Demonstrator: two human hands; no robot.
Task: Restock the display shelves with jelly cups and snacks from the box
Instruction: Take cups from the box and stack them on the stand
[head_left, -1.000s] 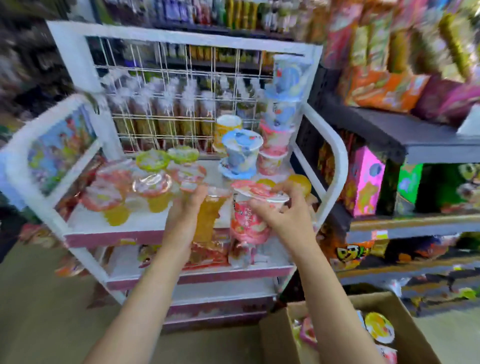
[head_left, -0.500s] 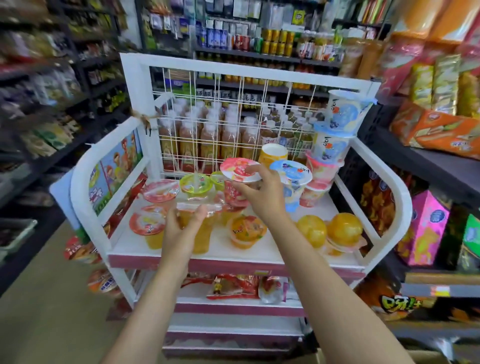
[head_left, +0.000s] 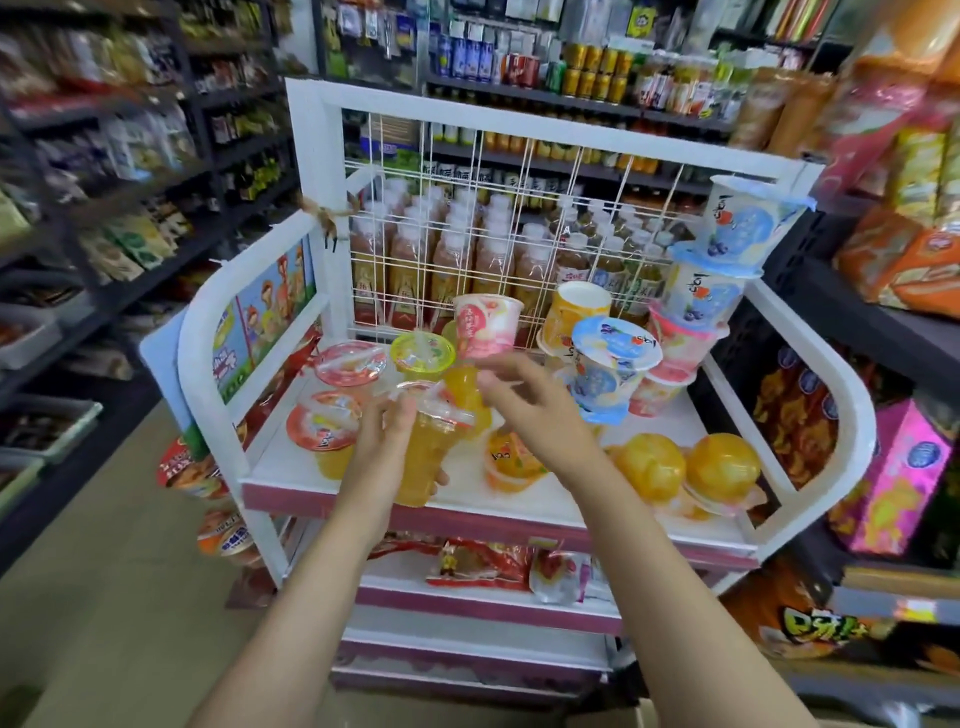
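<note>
We see two bare forearms, no sleeves reaching them; our left hand (head_left: 387, 434) and right hand (head_left: 540, 410) wear no gloves, rings or watch.

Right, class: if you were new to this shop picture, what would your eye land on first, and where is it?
First come the two hands at the centre: the left hand grips a tall orange jelly cup over the top shelf of the white display rack, and the right hand hovers open beside it. Next is the leaning stack of blue and pink cups at the rack's back right corner, then the two orange dome jellies front right.
</note>
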